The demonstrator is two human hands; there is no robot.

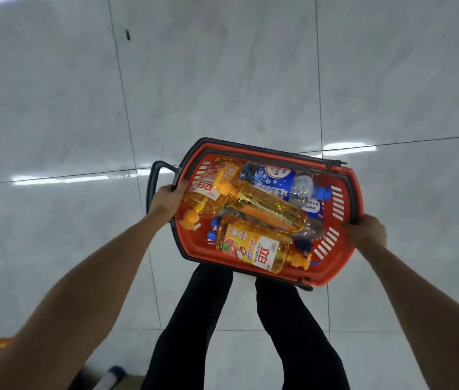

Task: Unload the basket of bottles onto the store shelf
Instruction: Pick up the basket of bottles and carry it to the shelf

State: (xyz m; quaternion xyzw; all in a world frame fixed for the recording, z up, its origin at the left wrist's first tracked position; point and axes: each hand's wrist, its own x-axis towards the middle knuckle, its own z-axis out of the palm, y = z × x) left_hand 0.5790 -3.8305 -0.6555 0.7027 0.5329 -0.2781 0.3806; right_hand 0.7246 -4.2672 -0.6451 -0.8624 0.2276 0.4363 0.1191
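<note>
My left hand (167,199) and right hand (369,230) grip opposite ends of the basket (343,270) — bottles (267,205) lie piled inside.

red basket (343,273) — bottles (267,204) inside

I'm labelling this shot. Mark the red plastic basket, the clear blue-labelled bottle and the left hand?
red plastic basket (335,273): head view, on its near-right rim.
clear blue-labelled bottle (271,178): head view, on its label.
left hand (167,199): head view, on its back, gripping the basket's end.
</note>
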